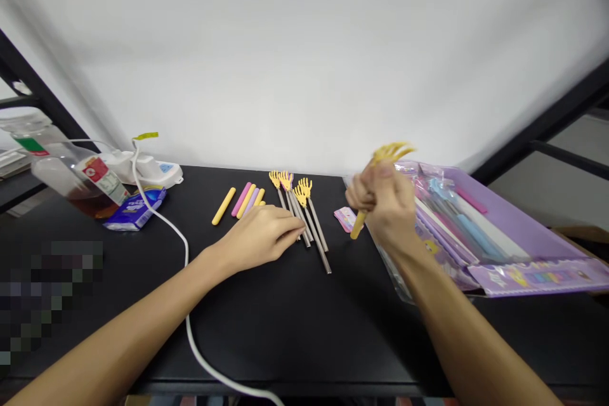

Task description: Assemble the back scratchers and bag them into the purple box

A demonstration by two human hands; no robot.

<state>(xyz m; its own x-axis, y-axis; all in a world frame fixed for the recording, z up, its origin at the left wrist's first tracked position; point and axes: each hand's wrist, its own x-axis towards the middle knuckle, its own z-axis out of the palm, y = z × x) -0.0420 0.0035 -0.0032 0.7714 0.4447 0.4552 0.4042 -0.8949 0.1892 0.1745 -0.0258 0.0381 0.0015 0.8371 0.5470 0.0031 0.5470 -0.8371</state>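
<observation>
My right hand (387,200) is closed around a yellow back scratcher (392,152), raised above the table. Its claw head sticks out above my fist and its yellow handle end points down below. My left hand (269,231) rests low over the table with fingers and thumb pinched together, the tips reaching over the metal rods of several loose back scratchers (309,222) with yellow claw heads. Whether it grips one of the rods is hidden. Just behind my left hand lie several yellow, pink and purple handle tubes (242,198).
On the right stands a purple box (523,216) holding wrapped back scratchers, beside a small pink card (346,219). A white cable (176,228) crosses the black table (295,330). At left are a leaning bottle (80,171), a blue packet (137,209) and a power strip (162,172).
</observation>
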